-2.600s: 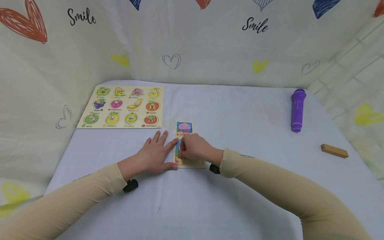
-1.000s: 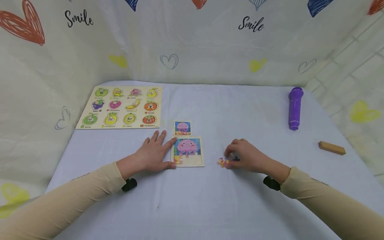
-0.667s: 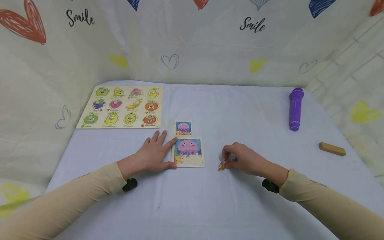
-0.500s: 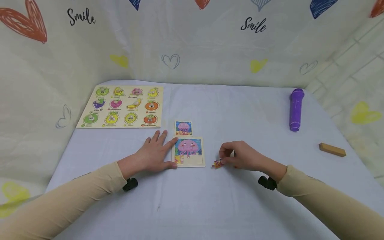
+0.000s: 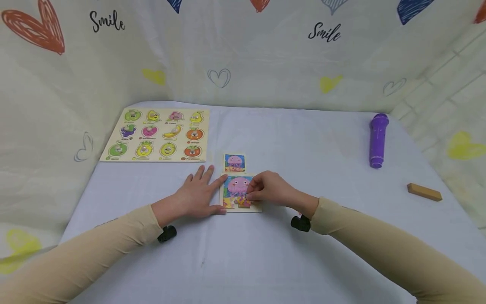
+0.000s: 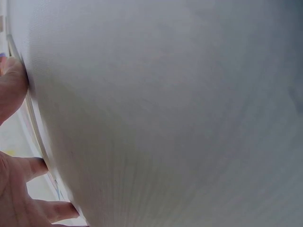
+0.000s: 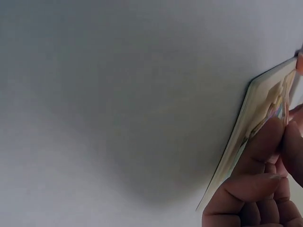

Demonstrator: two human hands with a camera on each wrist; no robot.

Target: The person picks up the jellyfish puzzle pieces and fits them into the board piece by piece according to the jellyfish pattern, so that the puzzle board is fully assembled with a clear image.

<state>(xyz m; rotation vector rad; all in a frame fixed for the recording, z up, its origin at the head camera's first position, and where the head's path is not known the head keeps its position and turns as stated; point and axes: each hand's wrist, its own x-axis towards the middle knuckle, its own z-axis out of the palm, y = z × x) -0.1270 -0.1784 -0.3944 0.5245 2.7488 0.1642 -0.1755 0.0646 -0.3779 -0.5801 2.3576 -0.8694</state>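
Observation:
A square jellyfish jigsaw puzzle (image 5: 237, 185) lies flat on the white-covered table, its tray's lower right part showing bare wood. My left hand (image 5: 191, 198) is spread on the table, with index fingertip and thumb touching the tray's left edge; the left wrist view shows part of this hand (image 6: 16, 198). Over the tray's lower right, my right hand (image 5: 275, 188) pinches an orange and pink puzzle piece (image 5: 244, 202) between thumb and fingers. In the right wrist view the curled right hand (image 7: 260, 189) covers much of the tray (image 7: 258, 99). A small jellyfish picture card (image 5: 234, 163) lies just beyond the tray.
A fruit peg puzzle board (image 5: 157, 134) lies at the back left. On the right are a purple microphone-shaped object (image 5: 377, 141) and a brown wooden block (image 5: 424, 192). A printed cloth (image 5: 265, 55) hangs behind the table (image 5: 303, 139).
My right hand went from the tray out to the right, picked up a puzzle piece from the table and carried it left over the tray's lower part. My left hand has stayed in place.

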